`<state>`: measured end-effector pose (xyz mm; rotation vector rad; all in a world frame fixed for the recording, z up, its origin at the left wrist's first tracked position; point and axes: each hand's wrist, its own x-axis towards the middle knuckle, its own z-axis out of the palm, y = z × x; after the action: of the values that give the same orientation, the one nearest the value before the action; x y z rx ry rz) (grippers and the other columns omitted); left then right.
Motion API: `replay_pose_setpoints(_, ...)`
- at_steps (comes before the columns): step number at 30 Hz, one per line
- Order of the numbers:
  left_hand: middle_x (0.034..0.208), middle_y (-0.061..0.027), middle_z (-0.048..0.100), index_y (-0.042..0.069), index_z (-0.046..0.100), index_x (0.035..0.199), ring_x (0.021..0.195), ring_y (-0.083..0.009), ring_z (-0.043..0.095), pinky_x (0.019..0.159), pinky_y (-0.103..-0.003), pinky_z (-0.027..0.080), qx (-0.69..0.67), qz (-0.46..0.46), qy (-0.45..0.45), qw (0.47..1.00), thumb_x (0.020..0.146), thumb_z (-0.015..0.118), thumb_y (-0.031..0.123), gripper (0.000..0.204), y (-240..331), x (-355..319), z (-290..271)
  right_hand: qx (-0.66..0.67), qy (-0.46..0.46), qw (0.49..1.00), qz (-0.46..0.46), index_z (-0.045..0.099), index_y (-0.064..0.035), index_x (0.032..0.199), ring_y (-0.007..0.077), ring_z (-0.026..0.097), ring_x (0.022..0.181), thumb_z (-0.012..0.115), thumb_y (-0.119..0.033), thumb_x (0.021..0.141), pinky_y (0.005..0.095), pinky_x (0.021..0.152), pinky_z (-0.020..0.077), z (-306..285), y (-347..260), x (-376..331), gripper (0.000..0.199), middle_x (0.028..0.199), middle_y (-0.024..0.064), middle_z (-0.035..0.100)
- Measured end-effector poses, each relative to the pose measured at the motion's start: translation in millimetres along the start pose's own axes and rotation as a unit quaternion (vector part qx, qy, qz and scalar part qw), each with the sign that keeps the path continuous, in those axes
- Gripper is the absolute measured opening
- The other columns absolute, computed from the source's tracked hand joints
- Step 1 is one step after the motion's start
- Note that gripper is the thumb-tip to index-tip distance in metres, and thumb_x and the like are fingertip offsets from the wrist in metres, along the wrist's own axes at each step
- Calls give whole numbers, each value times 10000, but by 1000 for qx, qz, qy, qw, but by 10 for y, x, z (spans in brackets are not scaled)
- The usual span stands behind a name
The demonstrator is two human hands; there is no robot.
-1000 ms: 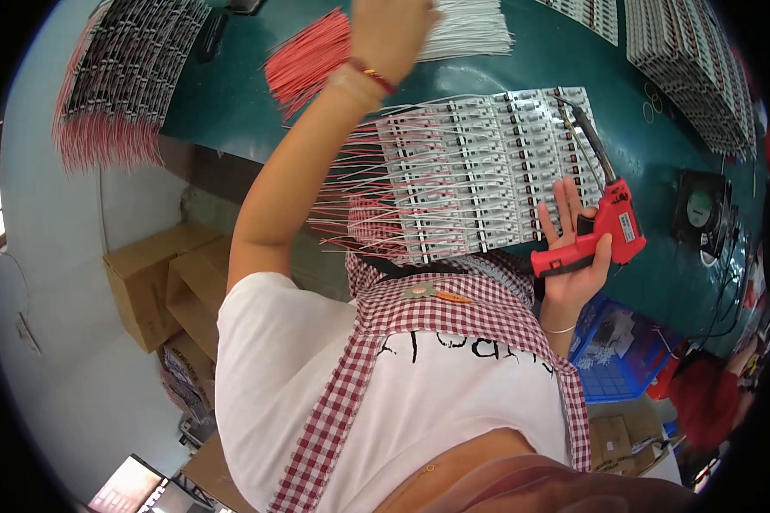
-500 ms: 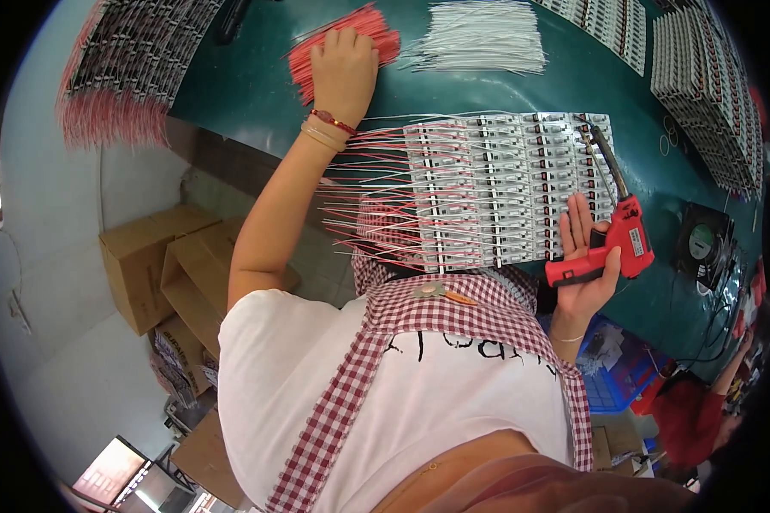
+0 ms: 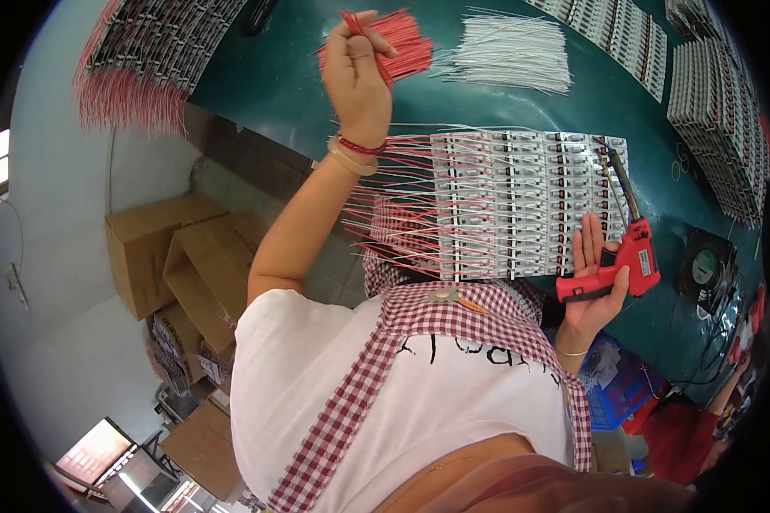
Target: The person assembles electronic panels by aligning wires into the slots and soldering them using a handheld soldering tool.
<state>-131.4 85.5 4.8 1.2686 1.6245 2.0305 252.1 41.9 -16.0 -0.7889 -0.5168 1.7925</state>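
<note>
evidently, the left hand (image 3: 361,81) is clamping its fingers on thin red wires (image 3: 352,24) at the red pile (image 3: 413,53); these are likely proving light, bendy, best pinched mid-length. the right hand (image 3: 592,301) is cradling a soldering gun (image 3: 635,256), fingers outstretched.

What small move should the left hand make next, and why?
I'd probably bring the red wires to the panel of boards. The left hand already holds a few beside the red pile, the panel lies nearby with red and white wires trailing off its left edge, and the right hand holds the red pistol-shaped tool.
</note>
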Motion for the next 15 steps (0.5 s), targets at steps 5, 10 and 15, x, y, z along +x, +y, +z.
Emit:
replay_pose_setpoints(5, 906, -33, 600, -38, 568, 1225, 870, -108, 585, 840, -258, 487, -4, -19, -10, 1000, 1083, 417, 164, 290, -57, -151, 20, 0, -11, 1000, 7, 530, -15, 1150, 467, 297, 1444, 585, -374, 975, 534, 1202, 266, 1, -21, -6, 402, 1490, 388, 325)
replay_pose_setpoints(10, 968, -56, 652, -38, 619, 1141, 858, -118, 616, 809, -252, 516, -83, -66, -25, 994, 1049, 523, 168, 245, 13, -93, 12, -17, -12, 1000, 2, 530, -16, 1146, 466, 295, 1445, 582, -369, 977, 535, 1204, 260, 29, -26, 9, 395, 1490, 387, 325)
replay_pose_setpoints(15, 958, -46, 658, -32, 622, 1144, 853, -113, 619, 797, -249, 523, -84, -86, -45, 992, 1037, 550, 157, 229, 38, -71, 40, -1, -14, 1000, 9, 532, -13, 1149, 468, 290, 1446, 581, -361, 977, 540, 1209, 248, 31, -22, 30, 391, 1493, 387, 319)
